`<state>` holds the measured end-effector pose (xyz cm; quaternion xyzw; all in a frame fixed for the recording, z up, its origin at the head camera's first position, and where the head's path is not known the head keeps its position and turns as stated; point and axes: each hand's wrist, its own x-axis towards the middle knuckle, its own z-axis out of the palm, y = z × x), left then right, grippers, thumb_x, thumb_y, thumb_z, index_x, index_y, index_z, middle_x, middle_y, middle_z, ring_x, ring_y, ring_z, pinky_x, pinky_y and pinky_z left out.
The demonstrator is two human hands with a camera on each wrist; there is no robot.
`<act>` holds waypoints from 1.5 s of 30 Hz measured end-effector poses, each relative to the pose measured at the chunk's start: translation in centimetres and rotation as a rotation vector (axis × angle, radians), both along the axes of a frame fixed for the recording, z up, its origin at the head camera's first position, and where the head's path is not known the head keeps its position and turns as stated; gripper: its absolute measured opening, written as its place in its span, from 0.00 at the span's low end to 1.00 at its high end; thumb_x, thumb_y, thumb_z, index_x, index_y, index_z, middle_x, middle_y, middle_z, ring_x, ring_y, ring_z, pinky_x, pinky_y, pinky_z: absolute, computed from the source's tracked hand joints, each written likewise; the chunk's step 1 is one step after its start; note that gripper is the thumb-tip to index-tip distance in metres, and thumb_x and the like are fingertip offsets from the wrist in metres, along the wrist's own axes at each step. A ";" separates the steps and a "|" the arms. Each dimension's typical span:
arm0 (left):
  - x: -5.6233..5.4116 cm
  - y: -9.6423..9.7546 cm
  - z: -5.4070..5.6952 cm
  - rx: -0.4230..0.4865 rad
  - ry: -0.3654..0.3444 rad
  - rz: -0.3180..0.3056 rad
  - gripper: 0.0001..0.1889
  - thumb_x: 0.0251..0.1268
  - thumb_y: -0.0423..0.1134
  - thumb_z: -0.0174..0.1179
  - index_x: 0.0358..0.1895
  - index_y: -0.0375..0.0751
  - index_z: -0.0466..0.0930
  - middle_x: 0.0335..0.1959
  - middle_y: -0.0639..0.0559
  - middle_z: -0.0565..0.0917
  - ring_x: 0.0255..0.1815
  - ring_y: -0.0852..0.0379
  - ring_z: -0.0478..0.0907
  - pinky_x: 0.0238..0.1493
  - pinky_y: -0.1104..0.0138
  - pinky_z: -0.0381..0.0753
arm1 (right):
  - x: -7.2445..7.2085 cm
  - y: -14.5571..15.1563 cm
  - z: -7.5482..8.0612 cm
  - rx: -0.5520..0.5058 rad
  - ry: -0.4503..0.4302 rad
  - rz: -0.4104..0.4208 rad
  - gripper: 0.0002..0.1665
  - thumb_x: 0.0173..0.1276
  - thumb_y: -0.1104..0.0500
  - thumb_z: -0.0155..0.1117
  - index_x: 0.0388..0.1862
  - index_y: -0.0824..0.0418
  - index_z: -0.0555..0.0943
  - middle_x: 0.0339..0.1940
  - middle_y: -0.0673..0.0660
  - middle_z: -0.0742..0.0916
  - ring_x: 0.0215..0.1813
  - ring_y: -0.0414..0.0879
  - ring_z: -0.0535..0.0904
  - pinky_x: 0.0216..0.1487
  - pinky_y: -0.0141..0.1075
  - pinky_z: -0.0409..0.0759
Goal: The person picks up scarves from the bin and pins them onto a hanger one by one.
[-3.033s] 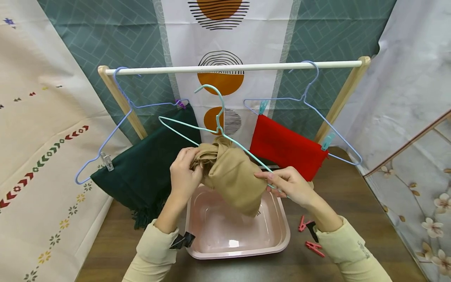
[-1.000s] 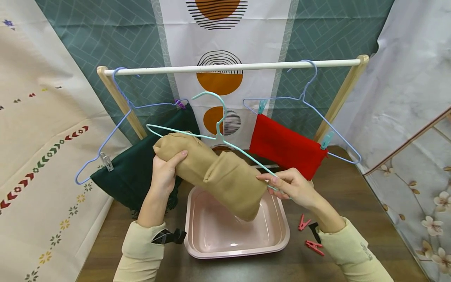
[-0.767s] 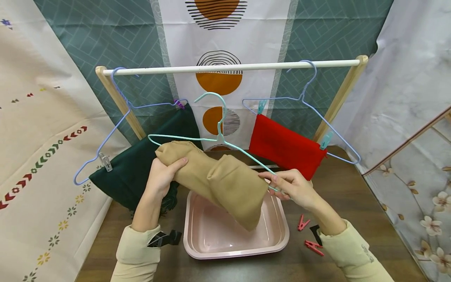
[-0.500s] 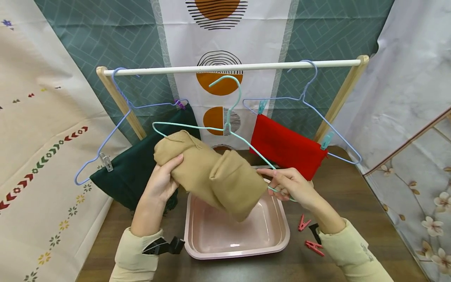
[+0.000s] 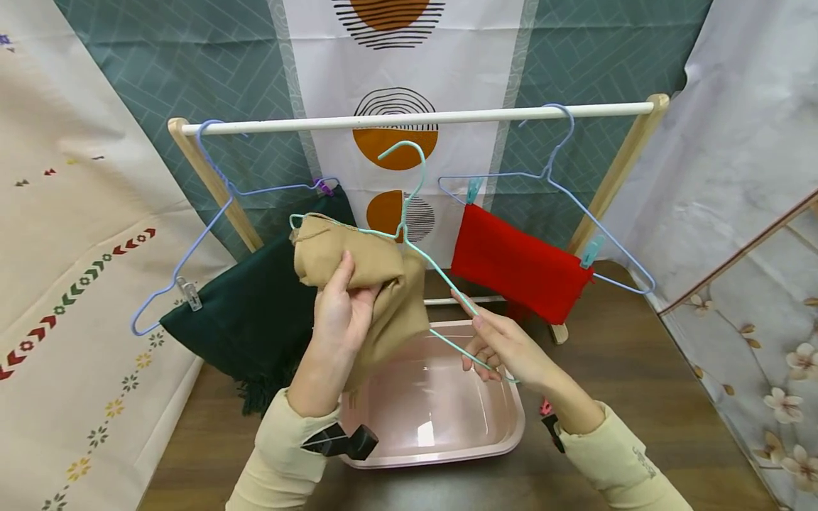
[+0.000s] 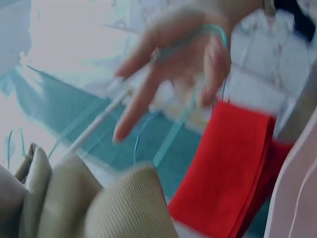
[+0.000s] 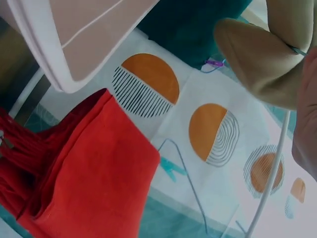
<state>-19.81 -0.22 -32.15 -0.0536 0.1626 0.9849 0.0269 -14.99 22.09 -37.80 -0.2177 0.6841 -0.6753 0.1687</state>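
Observation:
A folded tan scarf (image 5: 348, 245) is draped on the left side of a mint-green clothes hanger (image 5: 402, 231). My left hand (image 5: 339, 319) grips the scarf from below, thumb on its front. A loose flap hangs down right of that hand. Near the hanger's right end, my right hand (image 5: 511, 351) holds it, index finger along the upper wire and other fingers curled at the lower wire. In the left wrist view, the right hand (image 6: 183, 59) is beyond the scarf (image 6: 133, 203). The scarf (image 7: 257, 64) also shows at the upper right of the right wrist view.
A pink basin (image 5: 441, 458) sits below my hands. Behind, a rack bar (image 5: 287, 126) carries two blue hangers: a dark green scarf (image 5: 255, 312) pegged on the left, a red cloth (image 5: 517, 262) on the right. A red clothespin (image 5: 545, 407) is partly hidden by my right wrist.
My left hand has moved right, raising the scarf's left end against the hanger's left arm, and the scarf's right part now hangs down. The right fingers have come away from the scarf.

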 end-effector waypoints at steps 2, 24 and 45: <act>-0.1 0.5 0.1 0.054 -0.023 -0.027 0.17 0.70 0.34 0.41 0.60 0.44 0.59 0.53 0.52 0.65 0.57 0.57 0.63 0.65 0.61 0.56 | 0.1 -0.3 0.0 0.021 -0.023 -0.016 0.29 0.76 0.52 0.35 0.73 0.55 0.48 0.22 0.69 0.78 0.15 0.46 0.70 0.13 0.31 0.68; -2.1 -4.9 -6.1 -1.401 0.203 0.391 0.37 0.45 0.31 0.69 0.59 0.38 0.58 0.50 0.47 0.70 0.46 0.56 0.71 0.49 0.65 0.72 | -0.3 2.9 0.6 -0.185 0.164 0.001 0.26 0.75 0.60 0.35 0.71 0.52 0.56 0.22 0.59 0.81 0.15 0.46 0.70 0.11 0.31 0.67; 0.9 -1.8 -4.3 -2.275 1.214 0.512 0.16 0.51 0.50 0.59 0.22 0.39 0.79 0.32 0.47 0.75 0.36 0.48 0.70 0.41 0.56 0.68 | -0.3 1.1 0.2 0.106 0.270 -0.042 0.25 0.74 0.65 0.38 0.69 0.63 0.57 0.18 0.57 0.78 0.12 0.49 0.67 0.08 0.34 0.66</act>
